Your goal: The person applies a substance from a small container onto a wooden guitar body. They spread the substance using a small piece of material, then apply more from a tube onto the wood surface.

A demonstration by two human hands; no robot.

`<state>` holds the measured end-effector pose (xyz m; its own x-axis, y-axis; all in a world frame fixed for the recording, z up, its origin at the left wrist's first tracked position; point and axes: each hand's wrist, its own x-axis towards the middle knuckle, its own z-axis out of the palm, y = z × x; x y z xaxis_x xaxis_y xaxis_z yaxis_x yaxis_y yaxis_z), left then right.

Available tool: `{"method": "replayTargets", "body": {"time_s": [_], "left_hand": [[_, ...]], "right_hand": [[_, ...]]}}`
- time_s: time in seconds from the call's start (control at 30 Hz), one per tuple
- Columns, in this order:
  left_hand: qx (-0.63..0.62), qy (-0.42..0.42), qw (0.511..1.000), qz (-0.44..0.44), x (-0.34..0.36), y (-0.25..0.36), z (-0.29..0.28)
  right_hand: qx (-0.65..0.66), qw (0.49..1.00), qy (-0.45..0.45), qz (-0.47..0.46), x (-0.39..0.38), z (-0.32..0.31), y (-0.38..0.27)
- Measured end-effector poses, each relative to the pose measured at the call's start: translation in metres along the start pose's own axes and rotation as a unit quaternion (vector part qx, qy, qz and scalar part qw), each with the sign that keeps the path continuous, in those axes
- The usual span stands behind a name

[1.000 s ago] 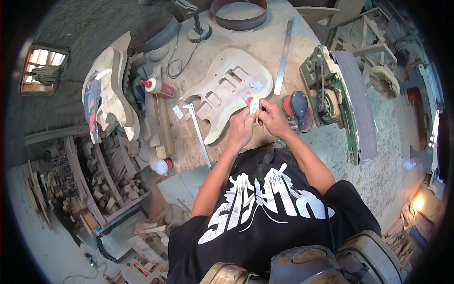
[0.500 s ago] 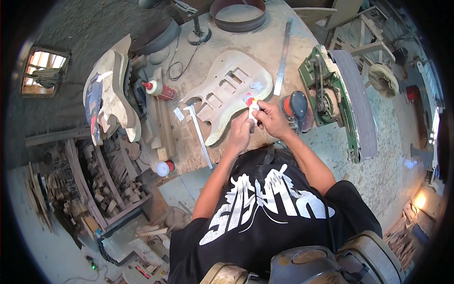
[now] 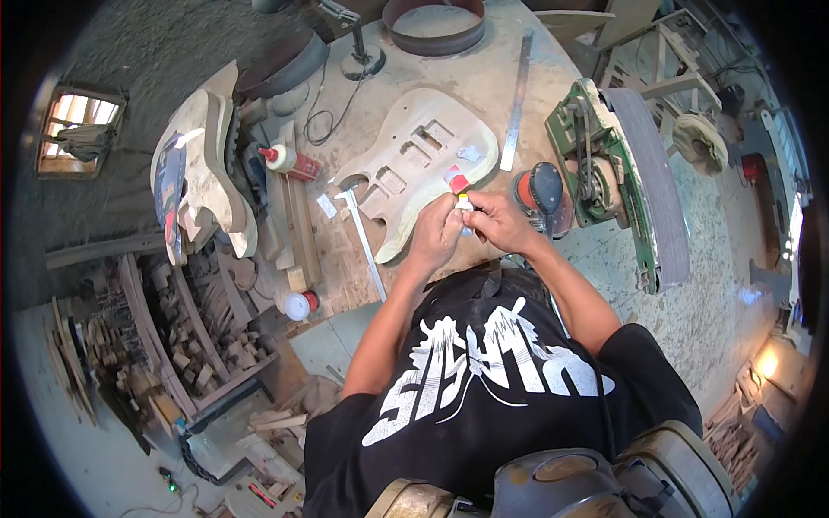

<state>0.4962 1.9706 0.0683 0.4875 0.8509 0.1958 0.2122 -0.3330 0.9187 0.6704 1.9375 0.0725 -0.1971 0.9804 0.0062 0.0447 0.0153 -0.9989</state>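
Both hands meet around a small white bottle with a yellow tip (image 3: 465,202), close to the near edge of a pale wooden electric guitar body (image 3: 462,129). My left hand (image 3: 437,228) is closed on the bottle's left side, and my right hand (image 3: 503,223) pinches it from the right. Most of the bottle is hidden by my fingers. Just beyond it, a small red piece (image 3: 457,179) lies on the guitar body, near a pale crumpled scrap (image 3: 468,154). Several cavities are cut into the body. A caliper (image 3: 361,239) rests beside its left end.
An orange and black sander (image 3: 540,192) stands right of my hands, with a green belt sander (image 3: 574,151) beyond. Left are a red-capped bottle (image 3: 291,162), stacked guitar bodies (image 3: 203,173) and a round container (image 3: 299,306). A metal ruler (image 3: 516,104) lies at the back right.
Both hands have drawn the bottle slightly toward me, and my left hand has closed in around it. The red piece beyond the bottle now shows more fully. The guitar body has stayed in place.
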Motion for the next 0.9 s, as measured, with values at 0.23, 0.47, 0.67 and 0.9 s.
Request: {"method": "replayTargets", "body": {"time_s": [0.23,0.47,0.67,0.9], "left_hand": [[-0.003,0.036,0.999,-0.006,-0.005,0.006,0.003],[-0.002,0.067,0.998,-0.002,-0.011,0.007,0.008],[0.058,0.086,0.994,0.044,-0.013,0.006,0.01],[0.1,0.09,0.99,0.048,-0.019,-0.002,0.01]], "right_hand": [[-0.023,0.999,-0.004,0.021,-0.004,0.002,-0.016],[-0.046,0.997,0.057,-0.001,-0.009,0.015,-0.016],[0.01,0.995,0.099,0.021,-0.01,0.029,0.004],[0.014,0.994,0.107,0.006,-0.008,0.033,0.014]]}}
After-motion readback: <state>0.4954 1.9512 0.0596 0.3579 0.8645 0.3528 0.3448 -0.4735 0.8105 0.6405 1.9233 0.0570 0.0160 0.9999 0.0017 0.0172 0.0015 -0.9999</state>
